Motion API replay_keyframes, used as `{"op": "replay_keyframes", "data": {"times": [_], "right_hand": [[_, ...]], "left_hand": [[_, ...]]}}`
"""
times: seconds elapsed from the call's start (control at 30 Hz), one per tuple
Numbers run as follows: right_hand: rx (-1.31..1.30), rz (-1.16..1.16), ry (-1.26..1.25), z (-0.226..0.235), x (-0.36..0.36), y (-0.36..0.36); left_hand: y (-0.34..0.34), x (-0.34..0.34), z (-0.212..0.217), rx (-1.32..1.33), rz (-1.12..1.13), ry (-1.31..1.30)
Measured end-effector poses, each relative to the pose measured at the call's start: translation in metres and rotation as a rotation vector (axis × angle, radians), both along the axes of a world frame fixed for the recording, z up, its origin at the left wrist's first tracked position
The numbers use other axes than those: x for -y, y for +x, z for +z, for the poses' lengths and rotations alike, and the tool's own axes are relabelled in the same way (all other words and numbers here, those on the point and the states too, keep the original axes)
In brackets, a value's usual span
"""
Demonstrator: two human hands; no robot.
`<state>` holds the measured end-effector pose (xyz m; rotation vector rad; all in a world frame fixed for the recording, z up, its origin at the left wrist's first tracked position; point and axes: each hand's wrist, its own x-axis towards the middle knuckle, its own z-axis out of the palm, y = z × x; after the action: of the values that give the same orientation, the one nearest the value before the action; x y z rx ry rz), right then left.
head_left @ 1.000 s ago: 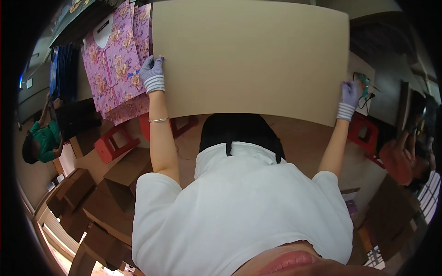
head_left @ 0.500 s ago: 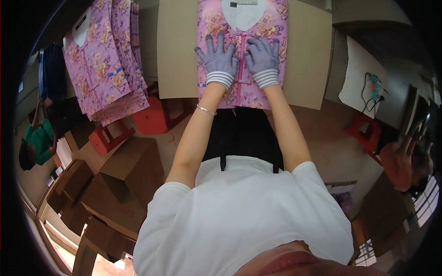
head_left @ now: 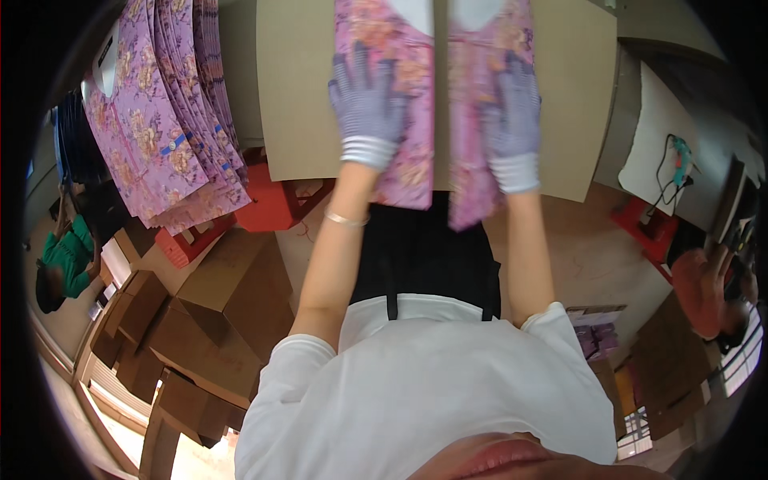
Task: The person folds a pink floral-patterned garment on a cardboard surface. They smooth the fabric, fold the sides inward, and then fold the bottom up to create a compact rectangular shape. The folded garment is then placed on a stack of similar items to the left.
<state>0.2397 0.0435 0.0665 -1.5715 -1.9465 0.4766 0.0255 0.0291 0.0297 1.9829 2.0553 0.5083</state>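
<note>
A pink floral garment [head_left: 416, 96] lies spread open on a brown cardboard sheet [head_left: 296, 104] on the table in front of me. My left hand [head_left: 364, 104], in a purple-grey glove, presses flat on the garment's left half. My right hand [head_left: 512, 120], gloved the same way, lies flat on the right half. The two halves are parted, with bare cardboard showing between them. The garment's lower edge hangs over the front edge of the sheet.
A stack of matching pink floral garments [head_left: 160, 120] lies at the left. Red stools [head_left: 272, 204] and brown cardboard boxes [head_left: 216, 312] stand below left. A person in green [head_left: 68, 256] sits at far left. Another person [head_left: 708, 292] is at the right.
A second ago both hands held the bare cardboard sheet by its edges. The garment then lay on it under my hands, and now my hands have moved apart, spreading its halves.
</note>
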Motion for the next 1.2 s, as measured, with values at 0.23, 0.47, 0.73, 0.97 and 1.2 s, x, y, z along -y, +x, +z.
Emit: {"op": "replay_keyframes", "data": {"times": [0.23, 0.47, 0.73, 0.97, 1.2], "right_hand": [[-0.119, -0.045, -0.219, 0.03, 0.007, 0.011], [-0.296, -0.429, -0.516, 0.068, 0.029, 0.134], [0.38, -0.199, 0.039, 0.046, -0.062, 0.178], [-0.006, 0.242, -0.367, -0.017, 0.009, 0.074], [-0.321, 0.09, -0.515, -0.024, 0.019, 0.012]], "left_hand": [[-0.009, 0.009, 0.015, 0.385, -0.03, 0.034], [-0.087, 0.021, 0.076, 1.14, 0.256, 0.001], [-0.102, -0.064, 0.038, 0.735, 0.039, 0.274], [-0.01, -0.072, 0.014, 0.342, -0.14, 0.411], [0.04, -0.055, -0.005, -0.082, -0.164, 0.295]]}}
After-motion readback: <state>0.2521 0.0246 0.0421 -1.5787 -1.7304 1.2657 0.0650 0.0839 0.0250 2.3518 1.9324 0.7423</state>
